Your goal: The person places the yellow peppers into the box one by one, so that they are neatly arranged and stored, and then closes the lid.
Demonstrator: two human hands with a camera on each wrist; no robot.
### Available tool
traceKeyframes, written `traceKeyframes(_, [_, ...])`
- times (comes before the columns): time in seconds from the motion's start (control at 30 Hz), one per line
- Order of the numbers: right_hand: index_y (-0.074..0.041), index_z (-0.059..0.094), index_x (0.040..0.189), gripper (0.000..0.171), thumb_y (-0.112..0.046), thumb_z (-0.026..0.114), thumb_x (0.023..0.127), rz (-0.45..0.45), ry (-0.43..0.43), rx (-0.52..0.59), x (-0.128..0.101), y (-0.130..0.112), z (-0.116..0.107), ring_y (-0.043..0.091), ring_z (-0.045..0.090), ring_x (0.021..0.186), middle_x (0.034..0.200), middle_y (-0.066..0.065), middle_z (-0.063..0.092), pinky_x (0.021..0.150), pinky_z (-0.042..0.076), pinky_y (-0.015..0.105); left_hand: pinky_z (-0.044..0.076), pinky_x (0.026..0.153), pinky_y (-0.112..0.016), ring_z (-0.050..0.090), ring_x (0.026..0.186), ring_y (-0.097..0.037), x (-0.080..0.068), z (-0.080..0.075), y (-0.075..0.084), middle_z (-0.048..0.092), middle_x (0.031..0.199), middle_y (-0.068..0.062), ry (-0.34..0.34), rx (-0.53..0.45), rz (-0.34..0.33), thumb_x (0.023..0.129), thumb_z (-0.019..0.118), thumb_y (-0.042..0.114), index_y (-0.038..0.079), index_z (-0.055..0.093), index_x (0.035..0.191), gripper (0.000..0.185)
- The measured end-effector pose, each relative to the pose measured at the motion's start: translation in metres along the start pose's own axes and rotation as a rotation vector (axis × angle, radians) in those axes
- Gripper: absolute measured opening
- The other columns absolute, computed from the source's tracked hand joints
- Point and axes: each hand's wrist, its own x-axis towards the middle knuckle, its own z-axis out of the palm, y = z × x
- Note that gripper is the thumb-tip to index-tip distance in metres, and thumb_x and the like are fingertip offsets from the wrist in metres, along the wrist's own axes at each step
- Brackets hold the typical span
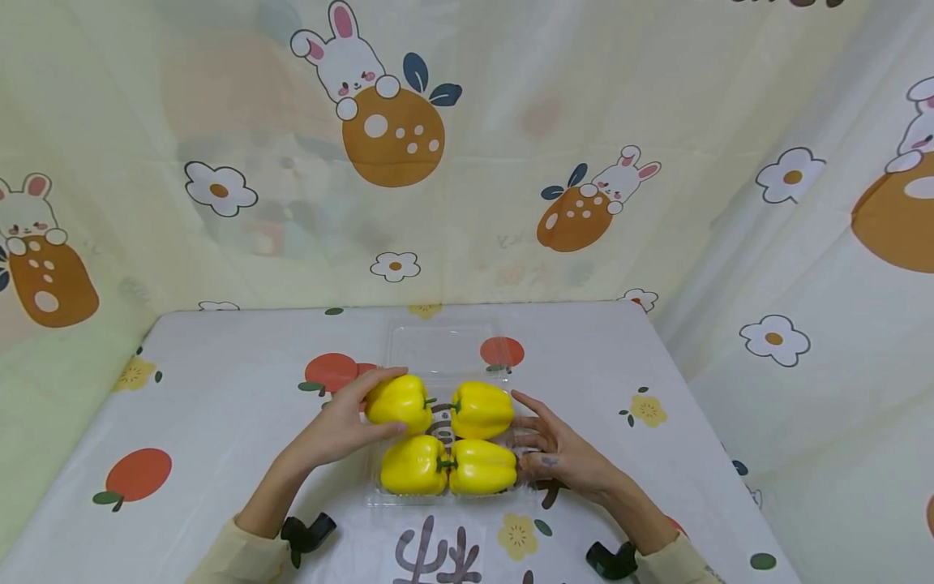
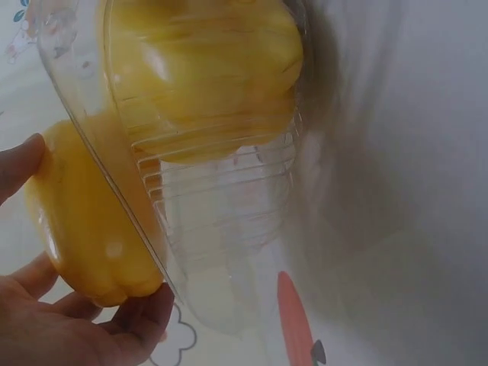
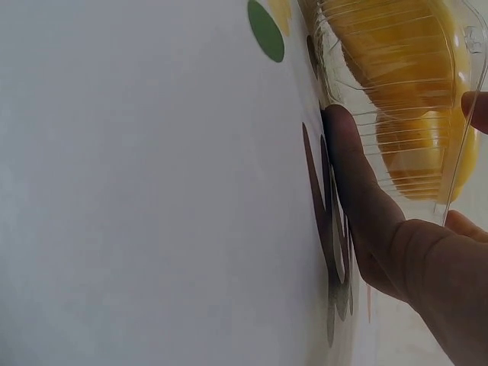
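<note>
Several yellow bell peppers sit in a clear plastic clamshell box, whose front rim (image 1: 409, 501) shows below them. My left hand (image 1: 339, 418) grips the far-left bell pepper (image 1: 400, 403), thumb on its near side and fingers on its far side. In the left wrist view that bell pepper (image 2: 95, 213) stands partly above the box rim (image 2: 114, 191). Against the box's right side rests my right hand (image 1: 550, 450), its fingers spread along the wall. The right wrist view shows a finger low against the ribbed wall (image 3: 366, 130) and another fingertip near the rim.
The box's transparent lid (image 1: 441, 347) lies folded back behind the peppers. A white cloth (image 1: 241, 389) printed with fruit and flowers covers the table. Behind it hangs a rabbit-print curtain (image 1: 481, 211). Black wrist devices (image 1: 309, 534) sit by both sleeves.
</note>
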Motion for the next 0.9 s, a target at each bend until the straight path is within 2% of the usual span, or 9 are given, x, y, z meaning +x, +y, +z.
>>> traceKeyframes(0.47, [-0.03,0.008,0.171,0.103,-0.02,0.076,0.095,-0.005,-0.007,0.009,0.0015,-0.0008,-0.0014,0.042,0.047,0.145,0.17,0.028,0.025,0.107,0.057,0.05,0.053,0.112,-0.056,0.063,0.122,-0.027,0.0045,0.0033,0.0019,0.062,0.146,-0.007,0.001,0.012,0.014,0.088,0.086,0.032,0.02,0.052,0.155,0.076])
traceKeyframes(0.57, [-0.03,0.008,0.171,0.103,-0.02,0.076,0.094,-0.001,-0.004,0.009,0.0017,-0.0011,-0.0014,0.041,0.047,0.145,0.17,0.028,0.025,0.107,0.057,0.05,0.052,0.113,-0.059,0.062,0.126,-0.03,0.0051,0.004,0.0012,0.061,0.149,-0.008,0.006,0.016,0.015,0.089,0.086,0.031,0.018,0.051,0.155,0.076])
traceKeyframes(0.77, [-0.033,0.011,0.171,0.103,-0.016,0.076,0.093,0.016,0.013,0.007,0.0005,-0.0023,0.0002,0.042,0.047,0.145,0.17,0.027,0.026,0.108,0.057,0.05,0.045,0.118,-0.063,0.051,0.147,-0.039,0.0051,0.0068,0.0004,0.056,0.157,-0.009,0.003,-0.008,-0.002,0.088,0.086,0.03,0.019,0.051,0.155,0.077])
traceKeyframes(0.9, [-0.035,0.013,0.17,0.103,-0.013,0.077,0.092,0.033,0.027,-0.003,-0.001,-0.003,0.0023,0.04,0.048,0.144,0.17,0.026,0.026,0.107,0.057,0.049,0.046,0.118,-0.062,0.053,0.144,-0.036,0.0053,0.0093,-0.0002,0.056,0.157,-0.007,-0.005,-0.008,-0.023,0.088,0.087,0.03,0.021,0.051,0.155,0.077])
